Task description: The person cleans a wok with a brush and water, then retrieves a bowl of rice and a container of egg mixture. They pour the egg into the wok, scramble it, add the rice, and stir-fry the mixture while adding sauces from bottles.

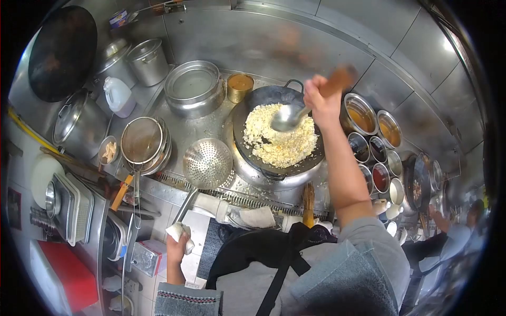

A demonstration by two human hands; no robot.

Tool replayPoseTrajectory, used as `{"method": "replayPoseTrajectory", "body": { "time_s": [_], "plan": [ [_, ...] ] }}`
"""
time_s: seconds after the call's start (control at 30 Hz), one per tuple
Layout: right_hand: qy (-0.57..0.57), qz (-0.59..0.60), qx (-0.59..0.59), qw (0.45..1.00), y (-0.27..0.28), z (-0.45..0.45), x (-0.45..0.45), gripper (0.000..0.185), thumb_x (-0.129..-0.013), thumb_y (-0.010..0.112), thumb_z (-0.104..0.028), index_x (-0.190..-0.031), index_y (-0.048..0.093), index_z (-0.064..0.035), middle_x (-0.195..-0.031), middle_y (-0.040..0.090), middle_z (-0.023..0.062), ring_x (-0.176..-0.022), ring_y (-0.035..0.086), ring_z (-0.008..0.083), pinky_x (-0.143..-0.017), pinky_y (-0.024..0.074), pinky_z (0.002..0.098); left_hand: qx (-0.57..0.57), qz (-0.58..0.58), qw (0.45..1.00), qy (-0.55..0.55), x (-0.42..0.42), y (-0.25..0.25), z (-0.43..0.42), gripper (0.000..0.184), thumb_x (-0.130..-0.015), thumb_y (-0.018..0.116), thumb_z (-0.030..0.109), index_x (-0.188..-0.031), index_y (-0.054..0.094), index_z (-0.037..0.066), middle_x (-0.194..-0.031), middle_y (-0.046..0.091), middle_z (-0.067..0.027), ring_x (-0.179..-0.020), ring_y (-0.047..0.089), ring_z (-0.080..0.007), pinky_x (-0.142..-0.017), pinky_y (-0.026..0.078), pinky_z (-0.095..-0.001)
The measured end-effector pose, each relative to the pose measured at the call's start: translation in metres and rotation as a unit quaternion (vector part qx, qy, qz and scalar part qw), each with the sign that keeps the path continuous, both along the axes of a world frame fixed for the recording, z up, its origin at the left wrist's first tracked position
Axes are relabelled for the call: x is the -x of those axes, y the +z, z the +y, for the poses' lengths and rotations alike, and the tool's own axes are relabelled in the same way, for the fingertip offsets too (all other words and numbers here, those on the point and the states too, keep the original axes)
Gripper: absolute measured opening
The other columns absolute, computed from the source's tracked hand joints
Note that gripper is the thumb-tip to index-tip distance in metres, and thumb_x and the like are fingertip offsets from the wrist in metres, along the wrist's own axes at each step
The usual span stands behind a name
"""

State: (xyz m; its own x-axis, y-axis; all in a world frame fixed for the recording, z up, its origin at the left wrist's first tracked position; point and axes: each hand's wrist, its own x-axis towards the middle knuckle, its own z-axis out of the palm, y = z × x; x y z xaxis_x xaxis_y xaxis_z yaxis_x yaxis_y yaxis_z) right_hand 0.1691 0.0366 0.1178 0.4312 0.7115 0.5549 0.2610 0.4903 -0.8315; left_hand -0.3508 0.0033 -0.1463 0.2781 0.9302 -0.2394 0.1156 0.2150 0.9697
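Note:
My right hand [322,102] is raised above the far right rim of the wok [270,96], closed around the wooden handle of a metal ladle [285,119]. The ladle's bowl hangs over the egg-yellow fried rice [279,142], which lies spread in the black wok. Low on the left, my left hand [178,246] is closed on a folded white cloth [179,233]. The handle of a perforated skimmer [207,163] ends at this cloth. Whether the hand also grips that handle through the cloth is hidden. The skimmer's bowl rests on the steel stove top beside the wok.
A large steel pot [196,89] and a brass-coloured tin [240,88] stand behind the skimmer. Sieves [142,139] sit at left. Sauce containers [380,177] line the right side. A bamboo brush [309,205] stands at the front edge. Another person [453,237] is at far right.

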Motion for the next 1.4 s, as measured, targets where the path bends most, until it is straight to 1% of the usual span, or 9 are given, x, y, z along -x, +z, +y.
{"method": "replayPoseTrajectory", "body": {
  "time_s": [0.1,0.3,0.47,0.57,0.8,1.0,1.07,1.2,1.4],
  "plan": [
    [-0.061,0.086,-0.019,0.994,-0.09,0.031,-0.021,0.035,-0.088,0.067,-0.023,-0.062,0.049,-0.0089,-0.053,0.048,-0.0024,-0.046,0.045,0.0082,-0.043,0.0354,0.025,-0.004,0.04,0.999,-0.008,-0.011,0.007,0.003,0.036,-0.087,0.061,0.007,-0.12,0.05,-0.002,-0.095,0.06,-0.0068,-0.084,0.058,-0.0162,-0.074,0.049,-0.031],
    [-0.037,0.017,0.051,0.998,0.006,-0.018,0.008,0.038,-0.089,0.068,-0.028,-0.064,0.048,-0.0083,-0.053,0.047,-0.0033,-0.045,0.044,0.0078,-0.041,0.0339,0.0254,-0.031,0.065,0.997,-0.037,0.003,-0.011,0.01,0.031,-0.085,0.063,0.009,-0.113,0.053,-0.001,-0.094,0.061,-0.0077,-0.084,0.059,-0.0158,-0.074,0.049,-0.031],
    [-0.097,0.048,-0.014,0.994,-0.103,0.025,-0.028,0.036,-0.089,0.069,-0.026,-0.066,0.046,-0.0101,-0.053,0.047,-0.0029,-0.043,0.042,0.008,-0.04,0.0322,0.0243,-0.005,0.126,0.99,-0.056,0.009,-0.014,0.016,0.034,-0.083,0.066,0.014,-0.112,0.055,0.0,-0.095,0.063,-0.0101,-0.085,0.061,-0.0194,-0.076,0.05,-0.0341],
    [-0.143,0.095,0.069,0.983,-0.02,0.005,-0.005,0.032,-0.089,0.068,-0.022,-0.068,0.048,-0.0091,-0.054,0.047,-0.0032,-0.043,0.041,0.0077,-0.04,0.0314,0.0248,-0.053,0.152,0.986,-0.047,0.011,-0.005,0.013,0.035,-0.082,0.068,0.016,-0.111,0.056,0.0,-0.096,0.065,-0.0109,-0.087,0.062,-0.0211,-0.078,0.05,-0.0343],
    [-0.103,0.048,0.067,0.991,-0.073,0.012,-0.037,0.031,-0.088,0.069,-0.023,-0.069,0.051,-0.0064,-0.055,0.05,-0.0013,-0.047,0.047,0.0078,-0.043,0.0357,0.0251,0.006,0.129,0.989,-0.078,0.025,-0.015,0.015,0.039,-0.082,0.066,0.013,-0.117,0.056,-0.001,-0.097,0.065,-0.0089,-0.088,0.061,-0.0168,-0.078,0.05,-0.0322],
    [-0.298,0.006,0.076,0.952,-0.068,-0.022,-0.026,0.033,-0.087,0.071,-0.031,-0.072,0.053,-0.0076,-0.056,0.052,-0.0012,-0.047,0.047,0.0087,-0.045,0.0378,0.026,0.062,0.094,0.988,-0.108,0.019,0.0,0.012,0.036,-0.081,0.064,0.011,-0.115,0.06,0.0,-0.094,0.065,-0.0065,-0.084,0.061,-0.0144,-0.075,0.05,-0.0303],
    [-0.121,0.108,0.016,0.987,-0.102,-0.004,-0.048,0.031,-0.088,0.069,-0.029,-0.072,0.053,-0.0081,-0.056,0.051,-0.0017,-0.046,0.047,0.0096,-0.044,0.037,0.0265,0.055,0.103,0.984,-0.135,0.007,0.003,0.011,0.036,-0.08,0.063,0.01,-0.114,0.061,0.0,-0.091,0.065,-0.0051,-0.081,0.061,-0.0135,-0.074,0.05,-0.0294],
    [-0.277,0.12,0.034,0.953,-0.009,-0.034,-0.06,0.03,-0.091,0.065,-0.024,-0.07,0.051,-0.0084,-0.051,0.046,-0.0024,-0.04,0.043,0.0092,-0.038,0.0335,0.0271,0.097,0.032,0.978,-0.183,-0.011,0.006,0.004,0.039,-0.078,0.06,0.01,-0.115,0.06,-0.001,-0.094,0.064,-0.0059,-0.083,0.062,-0.0153,-0.074,0.05,-0.0294],
    [-0.213,0.267,-0.054,0.939,-0.078,-0.019,-0.117,0.025,-0.091,0.064,-0.019,-0.079,0.046,-0.0071,-0.052,0.043,-0.0003,-0.039,0.041,0.0111,-0.036,0.0329,0.0288,0.013,0.079,0.975,-0.206,-0.095,0.005,0.014,0.036,-0.083,0.061,0.015,-0.115,0.059,-0.001,-0.093,0.064,-0.0061,-0.08,0.061,-0.015,-0.071,0.049,-0.0307]
  ]
}}
